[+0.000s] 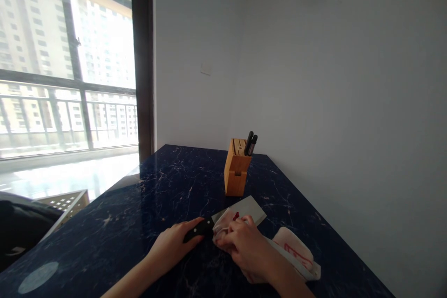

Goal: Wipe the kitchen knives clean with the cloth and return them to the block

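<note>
Head view: I observe 1 container, a wooden knife block (237, 167), upright on the dark blue marbled table (164, 186). Contents: 2 black handles (250, 144), both at the right side of its slotted top. Other slots in the top show no handle.

Orientation: the cleaver (253, 209) lies on a diagonal in front of the block. Its long axis runs from the black handle at near left to the broad blade end at far right. The blade end is near the base of the block. I cannot tell which edge is the cutting edge.

Left hand (176, 242): grasping the cleaver handle, with the thumb on the near side. Right hand (246, 242): grasping a bunched part of the white cloth (295, 249) against the blade. The cloth covers the blade portion beside the handle; its remainder extends under the right forearm to the table at the right and bears red markings.

Count: 1 cleaver, 1 cloth, 1 block, 2 hands. Additional items: 1 pale oval patch (38, 277) at the near left of the table, 1 light perforated panel (68, 202) beyond the left table edge, and 1 wall plate (206, 68).
</note>
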The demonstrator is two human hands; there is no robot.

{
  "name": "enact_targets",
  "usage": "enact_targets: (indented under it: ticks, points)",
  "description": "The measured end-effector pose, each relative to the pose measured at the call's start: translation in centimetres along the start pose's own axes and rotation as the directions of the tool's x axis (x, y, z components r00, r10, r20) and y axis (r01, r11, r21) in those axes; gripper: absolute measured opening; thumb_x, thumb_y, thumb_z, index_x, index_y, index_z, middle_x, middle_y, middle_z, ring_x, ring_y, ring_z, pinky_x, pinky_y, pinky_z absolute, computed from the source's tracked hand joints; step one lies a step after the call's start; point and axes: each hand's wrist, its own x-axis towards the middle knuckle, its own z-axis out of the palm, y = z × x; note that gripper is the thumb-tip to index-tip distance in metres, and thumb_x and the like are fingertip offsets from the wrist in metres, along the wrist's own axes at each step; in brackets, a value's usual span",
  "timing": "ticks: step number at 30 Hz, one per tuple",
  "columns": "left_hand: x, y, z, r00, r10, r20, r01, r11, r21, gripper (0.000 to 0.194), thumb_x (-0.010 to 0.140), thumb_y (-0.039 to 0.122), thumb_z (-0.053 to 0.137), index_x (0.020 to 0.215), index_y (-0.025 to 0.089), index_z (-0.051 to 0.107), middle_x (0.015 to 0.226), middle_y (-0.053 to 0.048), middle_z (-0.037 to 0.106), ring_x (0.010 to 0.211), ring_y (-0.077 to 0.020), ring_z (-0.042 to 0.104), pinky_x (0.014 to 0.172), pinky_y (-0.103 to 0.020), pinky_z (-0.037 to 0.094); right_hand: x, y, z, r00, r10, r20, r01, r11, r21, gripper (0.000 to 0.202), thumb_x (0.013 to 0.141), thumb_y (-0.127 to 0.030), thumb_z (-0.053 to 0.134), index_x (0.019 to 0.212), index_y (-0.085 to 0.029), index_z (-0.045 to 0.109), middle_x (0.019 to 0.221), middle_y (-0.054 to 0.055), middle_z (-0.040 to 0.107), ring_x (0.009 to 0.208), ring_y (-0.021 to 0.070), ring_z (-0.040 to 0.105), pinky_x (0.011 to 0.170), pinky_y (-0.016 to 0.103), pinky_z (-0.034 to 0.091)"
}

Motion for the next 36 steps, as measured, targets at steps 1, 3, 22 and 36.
enact_targets:
  ticks: [1,3,22,36]
  points:
    - [0.0,0.0,0.0,1.0,0.003,0.004,-0.003,1.0,-0.005,0.043,0.077,0.042,0.049,0.119,0.035,0.05,0.112,0.004,0.063,0.102,-0.0198,0.058,0.085,-0.026,0.043,0.0,0.0,-0.1,1.0,-0.001,0.019,0.001,1.0,0.021,0.024,0.078,-0.018,0.046,0.086,-0.03,0.064,0.09,0.001,0.06,0.091,0.0172,0.047,0.083,0.032,0.022]
    - [0.1,0.0,0.0,1.0,0.01,0.01,-0.01,1.0,-0.012,0.043,0.076,0.041,0.049,0.119,0.035,0.05,0.113,0.004,0.062,0.103,-0.0196,0.058,0.085,-0.026,0.043,-0.1,-0.1,-0.2,0.999,0.008,0.032,-0.01,0.998,0.065,0.027,0.073,-0.015,0.047,0.088,-0.031,0.063,0.093,-0.001,0.06,0.093,0.0166,0.047,0.084,0.031,0.021]
    - [0.1,0.1,-0.4,1.0,0.018,0.006,-0.017,1.0,-0.008,0.041,0.076,0.041,0.05,0.117,0.038,0.051,0.112,0.005,0.063,0.102,-0.0198,0.058,0.083,-0.027,0.044,-0.7,1.3,0.8,0.989,0.121,-0.086,-0.119,0.992,0.036,0.029,0.062,-0.008,0.044,0.086,-0.023,0.053,0.095,0.0,0.057,0.093,0.0169,0.046,0.087,0.034,0.017]
    - [0.2,-0.2,0.0,1.0,0.025,-0.005,-0.025,0.999,-0.019,0.041,0.076,0.04,0.05,0.117,0.038,0.051,0.113,0.005,0.062,0.103,-0.0192,0.058,0.086,-0.026,0.043,0.9,1.3,2.3,0.937,0.182,-0.297,-0.163,0.983,0.087,0.036,0.076,-0.014,0.044,0.108,-0.028,0.051,0.105,0.002,0.056,0.101,0.0199,0.044,0.085,0.032,0.026]
